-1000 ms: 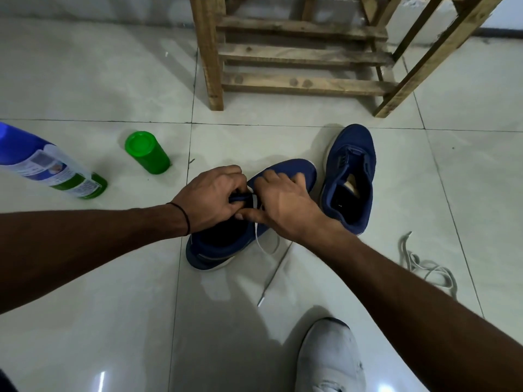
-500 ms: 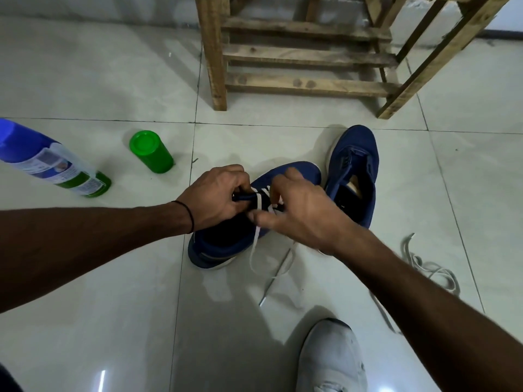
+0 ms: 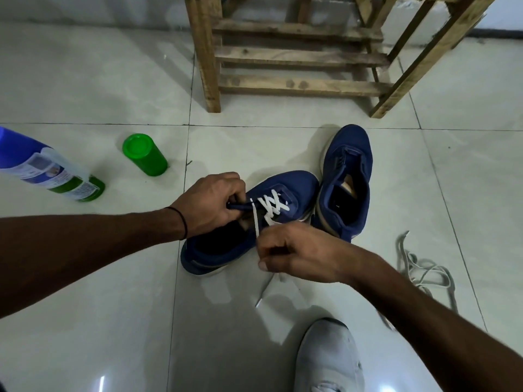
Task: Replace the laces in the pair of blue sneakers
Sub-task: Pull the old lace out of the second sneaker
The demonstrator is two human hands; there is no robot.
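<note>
Two blue sneakers lie on the tiled floor. The nearer sneaker (image 3: 285, 188) carries a white lace (image 3: 273, 206) crossed through its front eyelets. My left hand (image 3: 210, 203) pinches the sneaker's tongue and upper edge. My right hand (image 3: 297, 251) is closed around the white lace, holding it taut toward me; a loose end (image 3: 264, 291) trails on the floor below. The second sneaker (image 3: 346, 179) lies beside it on the right with no lace in it.
A loose pale lace (image 3: 424, 271) lies tangled on the floor at right. A green cup (image 3: 144, 154) and a blue-and-green bottle (image 3: 51, 168) sit at left. A wooden rack (image 3: 297, 58) stands behind the sneakers. A white shoe (image 3: 328, 360) is near the bottom edge.
My right hand has moved back from the eyelets toward me, drawing the white lace through and uncovering the crossed lacing. My left hand stays on the sneaker.
</note>
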